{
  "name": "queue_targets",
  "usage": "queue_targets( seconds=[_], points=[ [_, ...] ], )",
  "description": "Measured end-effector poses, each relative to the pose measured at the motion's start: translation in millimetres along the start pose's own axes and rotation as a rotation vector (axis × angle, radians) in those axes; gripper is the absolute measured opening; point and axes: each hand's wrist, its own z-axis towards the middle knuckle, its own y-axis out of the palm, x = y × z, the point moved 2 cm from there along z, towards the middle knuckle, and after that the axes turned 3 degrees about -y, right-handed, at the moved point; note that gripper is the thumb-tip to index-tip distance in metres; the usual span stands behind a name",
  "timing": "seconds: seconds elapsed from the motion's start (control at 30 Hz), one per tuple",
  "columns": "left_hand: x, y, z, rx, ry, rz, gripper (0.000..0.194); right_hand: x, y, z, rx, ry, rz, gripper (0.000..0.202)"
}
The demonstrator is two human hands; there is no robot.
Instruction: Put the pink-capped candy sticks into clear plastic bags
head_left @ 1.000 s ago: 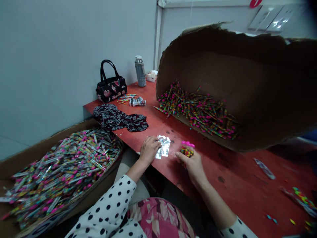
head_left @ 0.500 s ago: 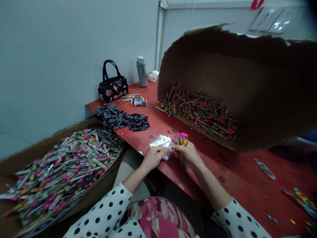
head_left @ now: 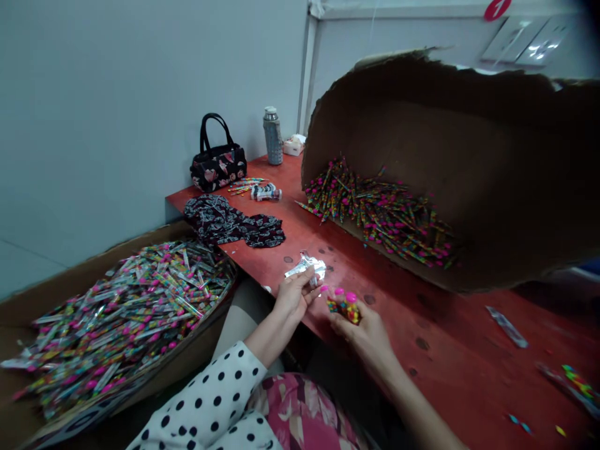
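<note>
My right hand (head_left: 368,331) is closed around a bunch of clear candy tubes (head_left: 344,307) with pink caps and coloured candies inside. Their capped ends point away from me, and the fingers hide the lower parts. My left hand (head_left: 293,297) is just left of the bunch, its fingers loosely apart and the palm partly turned up. Right behind those fingers lies crumpled silver foil (head_left: 313,265) on the red table. Whether the left fingertips touch the foil or the nearest pink cap I cannot tell.
A cardboard box (head_left: 469,144) on its side holds a heap of candy tubes (head_left: 375,212). Lower left, another carton (head_left: 19,312) is full of wrapped tubes (head_left: 131,319). A dark patterned cloth (head_left: 229,222), handbag (head_left: 219,167) and bottle (head_left: 272,136) are on the red table (head_left: 450,319).
My left fingers have opened from a pinch at the foil. My right hand has moved slightly down and away from the left, tilting the tubes so their caps face me more.
</note>
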Motion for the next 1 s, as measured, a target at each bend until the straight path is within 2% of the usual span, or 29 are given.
queue_targets(
  seconds=[0.13, 0.27, 0.4, 0.57, 0.67, 0.73, 0.87, 1.0],
  points=[
    [-8.3, 10.1, 0.2, -0.021, 0.006, -0.032, 0.020, -0.2, 4.5, -6.3, 0.068, -0.113, -0.179, 0.031],
    [-11.4, 17.9, -6.7, -0.049, 0.011, -0.027, 0.022, -2.8, 2.8, -6.3, 0.163, -0.130, -0.303, 0.022],
    [-13.5, 22.4, -15.8, -0.077, 0.065, 0.011, 0.026, -7.3, 2.5, -9.6, 0.208, -0.124, -0.307, 0.021],
    [-29.2, 18.4, -24.7, -0.133, 0.161, 0.155, 0.027, -6.5, 2.7, -4.3, 0.248, -0.068, -0.041, 0.031],
    [-35.4, 14.1, -27.0, -0.173, 0.167, 0.225, 0.025, -1.5, 3.6, 2.9, 0.207, -0.020, 0.145, 0.036],
    [-32.5, 12.6, -27.4, -0.175, 0.194, 0.211, 0.024, 2.2, 6.0, 4.4, 0.149, 0.048, 0.223, 0.038],
    [-21.5, 11.1, -27.8, -0.137, 0.274, 0.102, 0.024, 4.5, 12.3, -0.8, 0.075, 0.144, 0.291, 0.037],
    [-24.6, 8.6, -29.0, -0.167, 0.216, 0.141, 0.026, 0.2, 13.5, -1.0, 0.108, 0.128, 0.288, 0.037]
  ],
)
